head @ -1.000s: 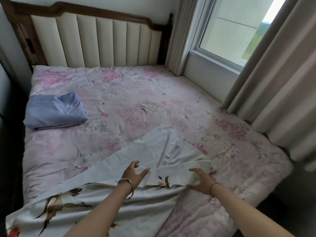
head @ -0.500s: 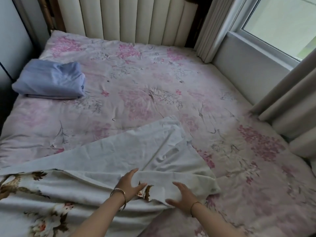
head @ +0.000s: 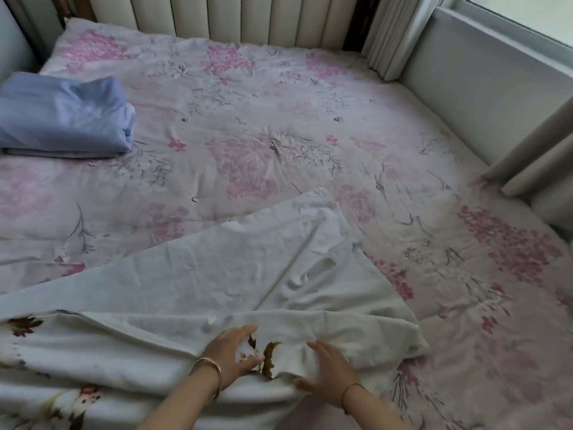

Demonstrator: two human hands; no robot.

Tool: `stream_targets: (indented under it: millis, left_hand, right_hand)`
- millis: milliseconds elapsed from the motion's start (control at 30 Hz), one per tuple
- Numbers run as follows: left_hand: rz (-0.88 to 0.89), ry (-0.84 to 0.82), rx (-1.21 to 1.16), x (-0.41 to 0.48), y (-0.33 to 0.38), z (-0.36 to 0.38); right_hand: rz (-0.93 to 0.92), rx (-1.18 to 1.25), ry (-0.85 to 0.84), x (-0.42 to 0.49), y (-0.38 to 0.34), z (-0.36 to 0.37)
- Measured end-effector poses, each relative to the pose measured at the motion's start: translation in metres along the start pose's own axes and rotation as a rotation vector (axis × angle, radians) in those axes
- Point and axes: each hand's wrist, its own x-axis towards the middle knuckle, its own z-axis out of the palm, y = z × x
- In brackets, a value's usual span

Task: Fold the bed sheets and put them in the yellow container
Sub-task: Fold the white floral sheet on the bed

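Observation:
A white bed sheet [head: 217,283] with brown flower print lies partly folded over the near side of the bed. My left hand [head: 229,352] rests on its near fold, fingers and thumb spread on either side of a brown printed patch. My right hand [head: 325,367] lies just to the right on the same fold, fingers on top and thumb at its lower edge. A small bunch of cloth rises between the two hands. A folded blue sheet [head: 62,119] sits at the far left of the bed. No yellow container is in view.
The bed is covered by a pink flowered spread [head: 279,144]. A padded headboard [head: 248,17] stands at the far end. A pale wall under a window [head: 480,82] and curtains [head: 533,169] run along the right side.
My hands have drawn closer together on the white sheet's near fold, bunching cloth between them. The view has tilted down and moved in toward the bed.

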Motion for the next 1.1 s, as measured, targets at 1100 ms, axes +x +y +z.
stream_targets:
  millis: [1100]
  left_hand:
    - [-0.086, 0.55, -0.149, 0.125, 0.014, -0.113]
  right_hand:
    - [-0.008, -0.159, 0.555, 0.135, 0.016, -0.226]
